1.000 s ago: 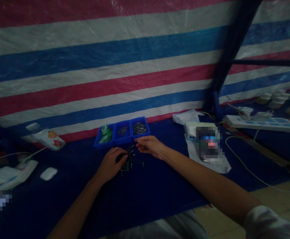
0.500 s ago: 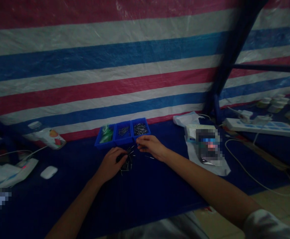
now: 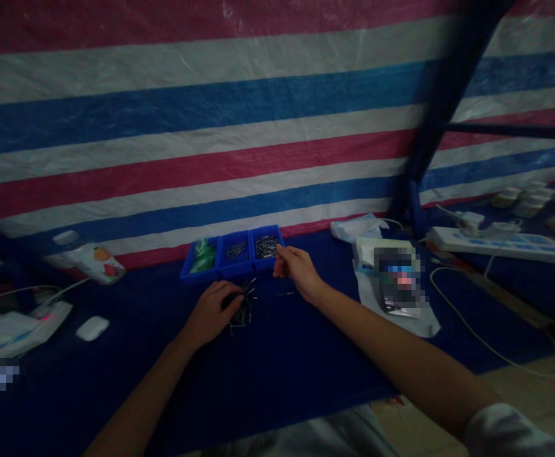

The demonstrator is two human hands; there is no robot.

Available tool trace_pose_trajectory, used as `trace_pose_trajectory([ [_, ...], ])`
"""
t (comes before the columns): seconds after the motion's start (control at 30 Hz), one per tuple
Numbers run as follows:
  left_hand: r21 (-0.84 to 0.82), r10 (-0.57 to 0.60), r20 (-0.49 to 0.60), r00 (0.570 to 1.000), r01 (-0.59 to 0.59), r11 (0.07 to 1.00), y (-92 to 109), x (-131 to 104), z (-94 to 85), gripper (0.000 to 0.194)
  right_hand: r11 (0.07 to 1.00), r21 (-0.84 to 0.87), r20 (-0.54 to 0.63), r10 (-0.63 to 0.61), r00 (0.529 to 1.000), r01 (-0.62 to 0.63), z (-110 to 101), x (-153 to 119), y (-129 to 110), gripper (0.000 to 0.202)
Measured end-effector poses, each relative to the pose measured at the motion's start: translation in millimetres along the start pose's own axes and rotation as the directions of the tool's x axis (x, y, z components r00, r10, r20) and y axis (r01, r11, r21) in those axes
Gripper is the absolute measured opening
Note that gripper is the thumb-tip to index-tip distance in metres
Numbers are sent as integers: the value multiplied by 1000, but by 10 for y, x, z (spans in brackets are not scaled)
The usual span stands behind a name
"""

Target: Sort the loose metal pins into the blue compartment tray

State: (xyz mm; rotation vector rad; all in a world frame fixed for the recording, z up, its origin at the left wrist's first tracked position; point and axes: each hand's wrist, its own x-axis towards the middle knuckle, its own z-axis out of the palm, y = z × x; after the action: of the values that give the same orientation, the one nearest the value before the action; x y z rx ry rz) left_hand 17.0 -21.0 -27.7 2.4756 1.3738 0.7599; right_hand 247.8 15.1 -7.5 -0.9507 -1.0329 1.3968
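My left hand point(image 3: 216, 310) rests on the blue tabletop with its fingers curled and its thumb beside a small pile of thin metal pins point(image 3: 243, 314), like rivets or nails. Some pins stick out past its fingertips. My right hand point(image 3: 299, 271) is closed in a pinch at the front right corner of the right blue bin point(image 3: 258, 259); whatever is between its fingers is too small to make out. That bin holds many short metal pieces point(image 3: 266, 246). A single pin point(image 3: 285, 294) lies on the table below my right hand.
The middle bin point(image 3: 232, 269) holds more pins, and the left bin point(image 3: 196, 277) a green bag. Left are a bottle point(image 3: 99, 263), a white case point(image 3: 92, 328) and a power strip point(image 3: 44, 327). Right are white packaging point(image 3: 363, 279), a cable and another power strip point(image 3: 500, 244).
My right hand has moved right and slightly up, away from the pile to the corner of the right bin. My left hand stays at the pile.
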Motion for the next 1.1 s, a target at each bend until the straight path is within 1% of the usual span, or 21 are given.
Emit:
trace_pose_trajectory([
  [0.1,0,-2,-6,1000,2,1000,10,-9,-17,23,998,-66,8,12,1000,-12,-25,18,37,35],
  [0.23,3,-15,-9,1000,15,1000,15,-18,-33,22,996,-69,25,51,998,-49,-22,32,70,32],
  [0.33,4,-18,-10,1000,18,1000,15,-19,-40,23,995,-86,48,53,997,-49,-18,51,66,32],
  [0.4,3,-19,-10,1000,19,1000,17,-19,-47,22,984,-175,62,33,998,-22,-37,74,49,30],
  [0.43,2,-19,-10,1000,19,1000,19,-20,-52,22,966,-260,77,15,997,5,-57,85,36,27],
  [0.47,2,-19,-8,1000,19,1000,20,-21,-57,22,927,-372,114,-11,993,53,-83,94,20,24],
  [0.5,2,-19,-6,1000,19,1000,21,-23,-61,21,859,-498,174,-39,984,122,-115,99,2,20],
  [0.53,3,-18,-7,1000,18,1000,22,-25,-65,21,759,-614,261,-64,963,217,-150,97,-19,16],
  [0.57,5,-16,-7,1000,16,1000,22,-27,-67,21,636,-702,358,-74,931,321,-186,88,-40,14],
  [0.63,6,-9,-7,1000,9,1000,24,-31,-68,20,400,-779,514,-35,857,483,-245,44,-81,21],
  [0.67,5,-6,-5,1000,6,1000,24,-32,-66,20,313,-792,555,8,832,525,-263,12,-99,26],
  [0.7,4,-5,-4,1000,5,1000,25,-32,-63,20,244,-799,578,55,814,550,-271,-24,-115,31],
  [0.77,2,-5,-2,1000,5,1000,26,-33,-56,20,134,-802,597,136,790,583,-258,-98,-138,37],
  [0.87,-4,-9,9,1000,9,1000,29,-31,-45,19,-3,-783,613,169,772,622,-193,-185,-146,36],
  [0.93,-10,-12,21,1000,12,1000,36,-29,-42,19,-51,-771,621,165,766,635,-151,-217,-139,35],
  [1.0,-15,-15,26,1000,15,1000,44,-26,-42,19,-68,-763,627,167,761,643,-130,-231,-133,34],
  [1.1,-19,-22,22,1000,23,1000,49,-21,-42,18,-58,-760,630,176,757,647,-141,-228,-137,30],
])
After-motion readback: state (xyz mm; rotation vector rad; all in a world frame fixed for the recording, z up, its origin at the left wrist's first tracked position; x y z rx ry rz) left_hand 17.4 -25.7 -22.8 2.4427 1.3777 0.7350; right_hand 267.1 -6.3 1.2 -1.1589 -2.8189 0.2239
